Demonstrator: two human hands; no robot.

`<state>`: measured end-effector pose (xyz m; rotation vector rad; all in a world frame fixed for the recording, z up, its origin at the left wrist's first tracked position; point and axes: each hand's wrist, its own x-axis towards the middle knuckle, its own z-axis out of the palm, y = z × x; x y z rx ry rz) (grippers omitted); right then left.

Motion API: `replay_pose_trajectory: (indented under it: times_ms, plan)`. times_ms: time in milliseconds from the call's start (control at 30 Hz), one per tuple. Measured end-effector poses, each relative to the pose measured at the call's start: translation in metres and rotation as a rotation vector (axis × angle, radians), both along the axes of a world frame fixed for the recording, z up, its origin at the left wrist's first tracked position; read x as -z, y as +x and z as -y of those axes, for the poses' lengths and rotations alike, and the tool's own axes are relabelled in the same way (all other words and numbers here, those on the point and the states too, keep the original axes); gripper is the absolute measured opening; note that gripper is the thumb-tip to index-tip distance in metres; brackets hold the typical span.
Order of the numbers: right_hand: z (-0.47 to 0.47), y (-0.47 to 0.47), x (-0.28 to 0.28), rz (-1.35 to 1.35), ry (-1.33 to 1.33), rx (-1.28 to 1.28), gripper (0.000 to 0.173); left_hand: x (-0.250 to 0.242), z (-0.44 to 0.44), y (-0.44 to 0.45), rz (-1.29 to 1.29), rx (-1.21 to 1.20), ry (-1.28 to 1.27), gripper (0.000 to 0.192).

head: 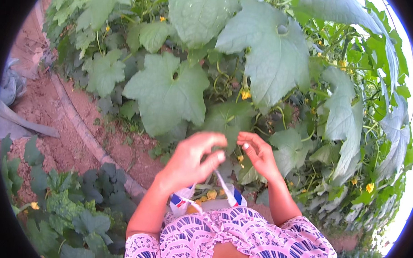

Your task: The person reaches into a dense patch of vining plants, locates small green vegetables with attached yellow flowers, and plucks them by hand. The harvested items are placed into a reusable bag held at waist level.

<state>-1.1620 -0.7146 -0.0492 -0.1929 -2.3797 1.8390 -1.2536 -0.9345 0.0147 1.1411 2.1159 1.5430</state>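
My left hand [199,156] is raised at the centre, blurred, its thumb and fingers curved and apart with nothing visible between them. Across a small gap, my right hand [258,154] has bent fingers with the thumb close to them; whether something small is pinched there I cannot tell. Below both hands, a white and blue bag [236,195] hangs open at my front, with yellow flowers [211,194] and green stems inside. Beyond my hands are a broad green leaf [167,92] and a yellow flower [246,94] at the tip of a small green fruit.
Dense vines with a large leaf [268,51] rise ahead and to the right. A long pale hose or pipe [82,128] crosses the reddish soil [49,114] at the left. Grey sheeting [13,117] lies at the far left, above low leafy plants [73,215].
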Motion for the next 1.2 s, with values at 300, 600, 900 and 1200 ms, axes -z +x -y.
replay_pose_trajectory:
  times_ms: [300,600,900,1200]
  plan:
    - [-0.062,-0.156,-0.046,-0.654,0.593,0.315,0.039,-0.045,-0.132,-0.175,-0.517,-0.333,0.189,0.033]
    - [-0.053,-0.157,-0.146,-0.727,-0.152,0.46,0.045,-0.069,-0.113,-0.278,0.125,-0.116,0.902,0.075]
    - [-0.015,-0.18,-0.058,-0.53,0.108,0.954,0.041,-0.087,-0.082,-0.307,0.229,-0.047,0.896,0.092]
    - [-0.008,-0.209,-0.008,-0.307,0.034,1.055,0.034,-0.073,-0.117,-0.241,0.41,0.245,0.906,0.081]
